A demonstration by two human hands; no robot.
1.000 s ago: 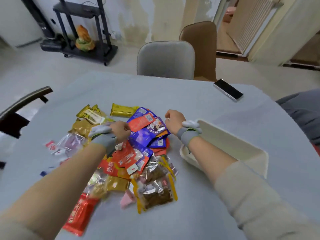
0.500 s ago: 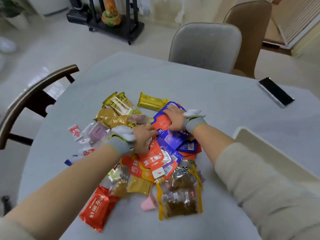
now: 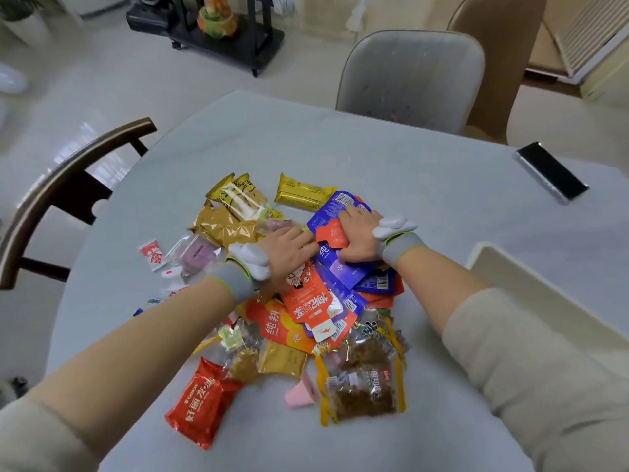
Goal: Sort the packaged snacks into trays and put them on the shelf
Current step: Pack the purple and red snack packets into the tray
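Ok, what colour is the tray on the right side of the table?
The tray is cream white, plain, seen in the head view.

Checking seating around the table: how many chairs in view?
3. Dark wooden chair at the table's left edge; grey upholstered chair at the far side; brown chair right behind the grey one, partly hidden.

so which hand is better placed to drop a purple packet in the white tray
Right. The right hand already rests on the purple packets, and the white tray sits on that same side. The left hand lies farther from it.
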